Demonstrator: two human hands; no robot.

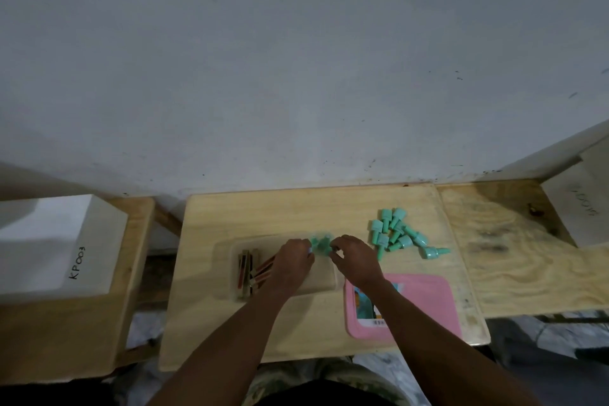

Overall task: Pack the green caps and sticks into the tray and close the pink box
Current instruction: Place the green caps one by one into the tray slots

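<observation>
A clear tray (230,273) lies on the wooden table (230,214) and holds several red and tan sticks (248,269) at its left end. My left hand (291,262) and my right hand (354,259) meet over the tray's far edge. Between their fingertips is a small bunch of green caps (320,242), blurred; both hands seem to pinch it. A loose pile of several green caps (393,234) lies on the table to the right. The pink box (428,303) lies flat near the front right, partly under my right forearm.
A white block marked KP003 (49,247) stands on a lower bench at the left. Another white block (583,204) stands at the far right on a plywood surface (514,260). A grey wall rises right behind the table.
</observation>
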